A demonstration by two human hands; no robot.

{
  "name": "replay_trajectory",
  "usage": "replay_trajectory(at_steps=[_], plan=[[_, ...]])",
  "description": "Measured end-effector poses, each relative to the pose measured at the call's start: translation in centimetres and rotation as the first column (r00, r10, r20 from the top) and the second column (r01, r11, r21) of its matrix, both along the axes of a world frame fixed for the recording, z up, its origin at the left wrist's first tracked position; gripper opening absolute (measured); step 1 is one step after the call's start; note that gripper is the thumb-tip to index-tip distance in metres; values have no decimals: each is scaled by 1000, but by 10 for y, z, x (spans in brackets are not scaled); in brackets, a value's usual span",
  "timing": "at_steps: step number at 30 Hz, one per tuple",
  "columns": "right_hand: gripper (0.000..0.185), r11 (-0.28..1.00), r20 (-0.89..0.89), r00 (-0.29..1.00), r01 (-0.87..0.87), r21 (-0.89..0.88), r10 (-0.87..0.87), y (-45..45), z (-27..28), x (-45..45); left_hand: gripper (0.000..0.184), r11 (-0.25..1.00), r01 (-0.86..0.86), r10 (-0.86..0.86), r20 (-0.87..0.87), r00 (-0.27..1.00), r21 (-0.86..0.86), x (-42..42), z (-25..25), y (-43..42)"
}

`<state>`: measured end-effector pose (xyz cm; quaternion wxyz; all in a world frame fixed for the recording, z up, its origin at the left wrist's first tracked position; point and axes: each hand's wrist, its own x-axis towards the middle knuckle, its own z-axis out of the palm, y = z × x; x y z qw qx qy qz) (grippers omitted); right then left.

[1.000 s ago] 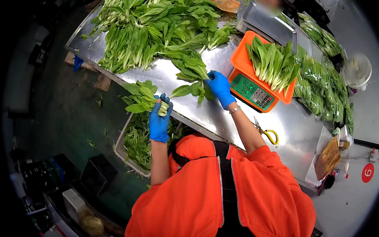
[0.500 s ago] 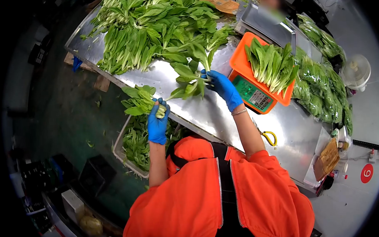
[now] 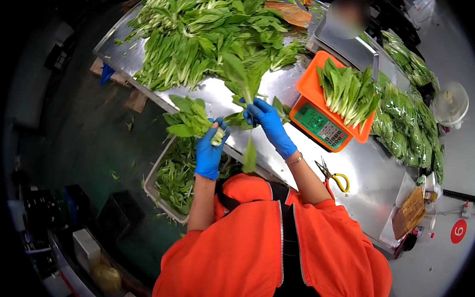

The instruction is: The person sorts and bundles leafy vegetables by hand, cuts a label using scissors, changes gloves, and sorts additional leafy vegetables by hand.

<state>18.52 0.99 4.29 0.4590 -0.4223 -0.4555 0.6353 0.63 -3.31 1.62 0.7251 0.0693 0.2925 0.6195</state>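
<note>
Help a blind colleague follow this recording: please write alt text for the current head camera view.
A blue-gloved left hand holds a bunch of leafy greens and the right hand a leafy stalk, at a metal table. Beyond lies a heap of greens; to the right are an orange scale bearing more greens, yellow-handled scissors and bagged greens.

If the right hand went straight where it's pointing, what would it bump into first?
The blue-gloved right hand would probably meet the big heap of long green leaves, beyond the leafy green stalk it holds; its height is unclear.
</note>
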Motion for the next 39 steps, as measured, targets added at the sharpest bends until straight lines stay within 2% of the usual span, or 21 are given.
replay_trajectory(at_steps=[2, 3, 5, 8, 9, 11, 12, 13, 15, 16, 17, 18, 21, 23, 25, 27, 29, 33, 35, 36, 39], plan=[[29, 999, 23, 1000, -4, -54, 5, -13, 6, -22, 27, 999, -20, 26, -154, 988, 41, 4, 9, 1], [31, 996, 261, 962, -88, -7, 86, -16, 9, -31, 26, 996, -40, 55, -197, 979, 78, 6, 10, 1], [38, 884, 461, 877, -101, 455, -137, -29, -19, -58, 29, 999, -14, 22, -201, 979, 43, 2, 15, -2], [46, 821, 704, 695, -314, 477, -143, -37, 9, -73, 34, 1000, -25, 27, -152, 988, 15, -22, -4, -3], [46, 822, 704, 695, -311, 477, -145, -36, 14, -77, 37, 998, -67, 68, -104, 992, 20, -36, -14, -2], [47, 846, 397, 913, -282, 452, 92, -37, 19, -82, 34, 980, -195, 196, -37, 980, 36, -64, -17, 1], [41, 925, 316, 940, -231, 301, 132, -34, 11, -82, 32, 958, -284, 271, 176, 946, 49, -74, -9, 1], [38, 916, 418, 908, -154, 371, -16, -22, -1, -72, 31, 927, -373, 329, 383, 863, 45, -84, -2, 1], [32, 756, 487, 740, 45, 653, -464, 17, -50, -38, 31, 893, -411, 301, 433, 850, 185, -105, 0, -7], [31, 800, 626, 568, 98, 592, -533, 25, -49, -18, 33, 890, -397, 263, 459, 849, 224, -115, -5, -11], [31, 808, 765, 343, -29, 589, -545, 36, -55, 3, 33, 889, -401, 267, 459, 847, 223, -116, -12, -14], [29, 866, 849, 254, -77, 495, -463, 41, -70, 16, 34, 892, -390, 240, 491, 837, 228, -116, -20, -15], [22, 892, 883, 283, -154, 426, -374, 46, -93, 32, 34, 915, -390, 275, 544, 793, 106, -90, -14, -14], [19, 887, 877, 318, -173, 428, -361, 40, -75, 32, 30, 954, -276, 191, 464, 865, 122, -73, -19, -8], [18, 995, 700, 709, 21, 98, -84, 38, -66, 27, 26, 967, -219, 124, 514, 849, 128, -61, -28, -3], [19, 995, 588, 802, 79, 67, -103, 37, -69, 26, 24, 985, -159, 122, 389, 913, 66, -51, -34, 0], [21, 978, 180, 978, 131, -159, -102, 26, -52, 25, 23, 989, -116, 60, 457, 887, 95, -43, -36, 4], [22, 963, -43, 993, 96, -252, -110, 16, -32, 12, 25, 994, -110, 94, 336, 937, 29, -28, -29, 2], [22, 969, -84, 991, 77, -236, -99, 13, -27, 6, 29, 995, -90, 94, 106, 990, -41, -21, -17, 1], [23, 974, -123, 989, 59, -219, -88, 11, -25, 2, 31, 999, -39, 38, 187, 982, 3, -19, -19, 3], [21, 995, -25, 996, 80, -67, -82, 5, -23, -15, 27, 996, -87, 87, -67, 994, -6, -7, -17, 4]])
